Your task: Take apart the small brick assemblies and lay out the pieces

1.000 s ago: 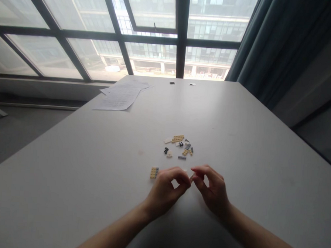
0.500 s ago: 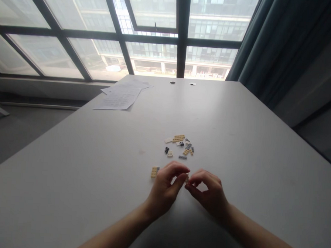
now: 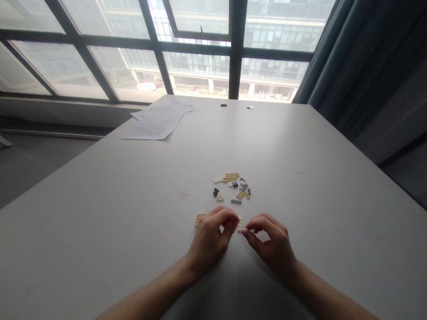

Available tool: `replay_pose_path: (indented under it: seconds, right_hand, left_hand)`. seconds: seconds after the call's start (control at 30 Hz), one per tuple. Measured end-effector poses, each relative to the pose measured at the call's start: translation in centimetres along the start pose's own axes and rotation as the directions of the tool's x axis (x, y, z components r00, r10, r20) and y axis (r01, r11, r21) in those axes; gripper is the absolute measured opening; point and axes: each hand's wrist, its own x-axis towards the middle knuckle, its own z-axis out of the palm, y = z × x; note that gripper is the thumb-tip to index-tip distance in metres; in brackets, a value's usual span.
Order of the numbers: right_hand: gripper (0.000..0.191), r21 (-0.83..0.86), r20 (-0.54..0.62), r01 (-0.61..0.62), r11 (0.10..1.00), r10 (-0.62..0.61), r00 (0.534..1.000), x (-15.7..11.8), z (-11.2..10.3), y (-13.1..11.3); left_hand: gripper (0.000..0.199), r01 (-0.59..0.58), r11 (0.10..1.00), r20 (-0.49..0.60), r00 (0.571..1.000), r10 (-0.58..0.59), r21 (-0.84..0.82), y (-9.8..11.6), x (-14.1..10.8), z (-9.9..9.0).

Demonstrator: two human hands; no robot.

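My left hand [image 3: 211, 234] pinches a small white studded toy brick [image 3: 240, 224] between thumb and fingertips, low over the table. Just right of that brick is my right hand [image 3: 269, 237], its thumb and forefinger slightly apart; the thumb tip is at the brick's edge, and whether it touches I cannot tell. Partly hidden behind my left hand lies a tan brick plate [image 3: 199, 220]. Ahead of both hands are a grey strip brick [image 3: 236, 201], a cream curved piece [image 3: 220, 196] and a black piece [image 3: 215, 192].
Farther up the white table [image 3: 324, 223] lie a long tan plate [image 3: 231, 177], a white flat tile [image 3: 218, 180] and several grey and tan pieces [image 3: 243, 189]. Printed papers [image 3: 156, 123] rest at the far left. A dark curtain [image 3: 329, 66] hangs beside the right edge.
My right hand's fingertips have drawn slightly away from the white brick, and more of its studded face shows. My left hand still pinches it, having shifted slightly left.
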Motion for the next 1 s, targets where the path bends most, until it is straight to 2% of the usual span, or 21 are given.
replay_pose_path:
  seconds: [0.2, 0.43, 0.57, 0.7, 0.87, 1.0]
  right_hand:
    - [0.007, -0.013, -0.008, -0.021, 1.000, 0.021, 1.000, 0.1, -0.3, 0.1]
    - [0.020, 0.009, 0.066, -0.025, 1.000, 0.024, 0.997, -0.1, -0.3, 0.3]
    - [0.020, 0.022, 0.079, 0.001, 1.000, -0.003, 0.997, 0.1, -0.3, 0.1]
    - [0.016, 0.004, 0.073, -0.005, 1.000, 0.004, 0.997, 0.0, -0.2, 0.2]
    - [0.011, -0.129, 0.014, -0.089, 0.988, 0.092, 0.996, -0.1, -0.5, 0.9]
    - [0.012, -0.190, 0.001, -0.130, 0.973, 0.133, 0.991, 0.2, -1.0, 1.2]
  left_hand:
    - [0.013, 0.064, 0.998, 0.021, 0.998, -0.064, 0.000, -0.3, 0.0, 0.1]
    - [0.007, 0.155, 0.944, 0.071, 0.988, -0.140, -0.292, 0.3, -0.3, 0.6]
    - [0.007, 0.115, 0.927, 0.014, 0.993, -0.118, -0.356, 0.4, -0.1, 0.4]
    - [0.006, 0.081, 0.951, -0.053, 0.993, -0.101, -0.297, 0.1, 0.2, -0.1]
    - [0.009, 0.099, 0.994, -0.020, 0.995, -0.100, -0.054, -0.3, 0.2, -0.1]
    - [0.006, 0.197, 0.980, -0.009, 0.980, -0.198, -0.041, -0.5, 0.3, 0.0]
